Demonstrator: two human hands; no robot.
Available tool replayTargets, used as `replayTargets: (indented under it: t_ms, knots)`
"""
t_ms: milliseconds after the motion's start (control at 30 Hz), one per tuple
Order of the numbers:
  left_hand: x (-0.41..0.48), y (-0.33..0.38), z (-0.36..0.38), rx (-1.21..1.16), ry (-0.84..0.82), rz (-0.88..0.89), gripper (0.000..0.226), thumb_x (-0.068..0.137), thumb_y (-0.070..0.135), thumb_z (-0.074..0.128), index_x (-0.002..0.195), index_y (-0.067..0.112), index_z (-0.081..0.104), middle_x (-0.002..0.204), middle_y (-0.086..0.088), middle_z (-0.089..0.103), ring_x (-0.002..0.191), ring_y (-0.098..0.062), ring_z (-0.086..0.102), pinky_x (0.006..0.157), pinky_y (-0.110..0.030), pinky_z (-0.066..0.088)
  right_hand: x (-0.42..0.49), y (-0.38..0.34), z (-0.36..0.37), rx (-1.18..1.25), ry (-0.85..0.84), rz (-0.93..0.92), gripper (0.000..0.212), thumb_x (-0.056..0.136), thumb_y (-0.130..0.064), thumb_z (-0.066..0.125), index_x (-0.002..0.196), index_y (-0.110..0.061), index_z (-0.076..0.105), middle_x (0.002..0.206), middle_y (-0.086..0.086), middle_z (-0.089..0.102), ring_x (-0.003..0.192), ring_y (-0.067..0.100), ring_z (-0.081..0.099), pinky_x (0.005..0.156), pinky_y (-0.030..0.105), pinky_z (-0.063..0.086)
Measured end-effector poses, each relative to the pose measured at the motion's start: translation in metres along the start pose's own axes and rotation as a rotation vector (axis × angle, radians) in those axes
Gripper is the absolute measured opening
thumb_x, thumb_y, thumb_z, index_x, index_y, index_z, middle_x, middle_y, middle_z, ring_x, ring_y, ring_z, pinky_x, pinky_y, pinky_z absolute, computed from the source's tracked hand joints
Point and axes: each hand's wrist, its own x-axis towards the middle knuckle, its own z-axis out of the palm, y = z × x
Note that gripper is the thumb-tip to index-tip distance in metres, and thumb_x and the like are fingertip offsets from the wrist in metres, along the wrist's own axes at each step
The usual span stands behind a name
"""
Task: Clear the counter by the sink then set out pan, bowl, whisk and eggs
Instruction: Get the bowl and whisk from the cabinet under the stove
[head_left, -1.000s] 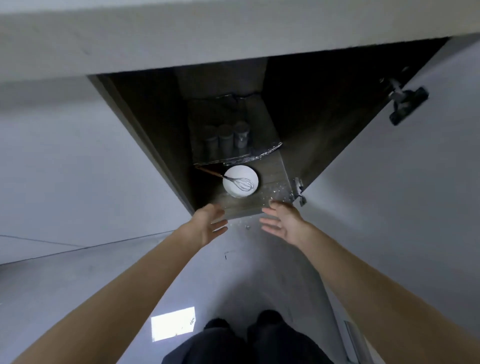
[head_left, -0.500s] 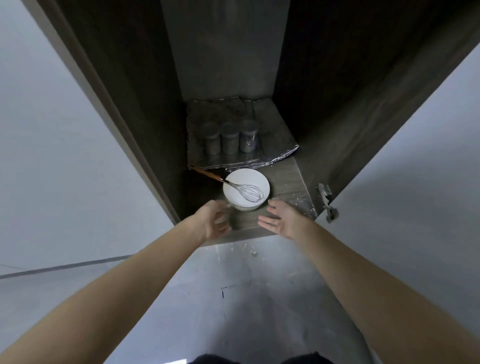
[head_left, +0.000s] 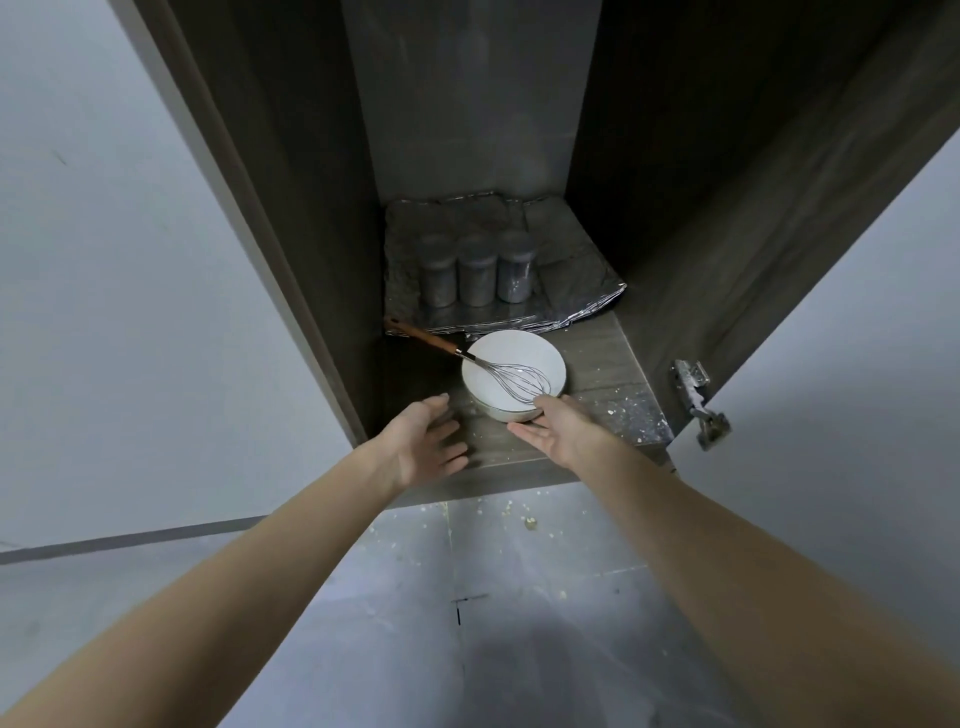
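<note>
A white bowl (head_left: 498, 374) sits on the floor of a low dark cabinet (head_left: 592, 364), near its front edge. A wire whisk (head_left: 511, 378) with a brown wooden handle lies across the bowl, its handle sticking out to the left. My right hand (head_left: 558, 428) is at the bowl's front right side with straight fingers, its fingertips touching the rim and wall. My left hand (head_left: 428, 441) hovers open a little left of the bowl, palm facing it, apart from it.
Three lidded jars (head_left: 475, 273) stand in a row on crumpled foil (head_left: 576, 280) behind the bowl. The open cabinet door (head_left: 831, 338) is at right with a metal hinge (head_left: 698, 402). Crumbs speckle the cabinet floor and the grey floor tiles (head_left: 519, 571) below.
The view has come closer to the cabinet. Both hands reached forward over its edge; my right hand now touches the bowl, my left has drawn near its left side.
</note>
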Motion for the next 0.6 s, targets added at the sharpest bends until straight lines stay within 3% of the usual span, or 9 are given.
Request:
replayTargets:
  t_ms: [133, 267, 367, 500, 600]
  knots:
    - [-0.004, 0.001, 0.003, 0.029, -0.017, 0.033, 0.048, 0.094, 0.033, 0.054, 0.139, 0.021, 0.04, 0.152, -0.003, 0.033, 0.139, -0.031, 0.031, 0.103, -0.046, 0.037, 0.002, 0.0, -0.007, -0.03, 0.025, -0.032, 0.039, 0.095, 0.004, 0.042, 0.133, -0.003, 0.042, 0.13, 0.026, 0.053, 0.106, 0.043, 0.059, 0.08, 0.042, 0.054]
    - [0.0, -0.003, 0.015, 0.136, -0.059, 0.058, 0.048, 0.09, 0.039, 0.059, 0.135, 0.029, 0.045, 0.153, -0.001, 0.03, 0.14, -0.03, 0.027, 0.098, -0.046, 0.041, 0.0, 0.001, -0.022, -0.047, 0.019, -0.063, 0.038, 0.095, 0.003, 0.043, 0.132, -0.004, 0.043, 0.13, 0.024, 0.053, 0.088, 0.039, 0.062, 0.077, 0.041, 0.054]
    - [0.007, -0.009, 0.029, 0.158, -0.09, 0.075, 0.058, 0.086, 0.044, 0.062, 0.138, 0.031, 0.04, 0.154, -0.001, 0.028, 0.141, -0.032, 0.026, 0.102, -0.048, 0.041, -0.007, -0.001, -0.035, -0.046, -0.005, -0.061, 0.041, 0.093, 0.003, 0.045, 0.133, -0.005, 0.044, 0.129, 0.022, 0.054, 0.088, 0.039, 0.063, 0.069, 0.039, 0.057]
    - [0.015, -0.014, 0.042, 0.082, -0.112, 0.111, 0.059, 0.082, 0.045, 0.067, 0.133, 0.023, 0.047, 0.143, -0.008, 0.043, 0.124, -0.027, 0.048, 0.102, -0.053, 0.042, -0.022, -0.011, -0.049, -0.06, -0.073, -0.06, 0.042, 0.089, 0.006, 0.043, 0.129, -0.005, 0.047, 0.126, 0.02, 0.057, 0.09, 0.036, 0.063, 0.063, 0.039, 0.06]
    - [0.014, -0.015, 0.048, 0.055, -0.102, 0.14, 0.043, 0.082, 0.038, 0.069, 0.119, 0.023, 0.056, 0.125, -0.007, 0.059, 0.107, -0.023, 0.058, 0.097, -0.049, 0.047, -0.035, -0.018, -0.057, -0.101, -0.086, -0.073, 0.041, 0.086, 0.008, 0.041, 0.125, -0.003, 0.049, 0.126, 0.02, 0.055, 0.099, 0.038, 0.061, 0.063, 0.042, 0.06]
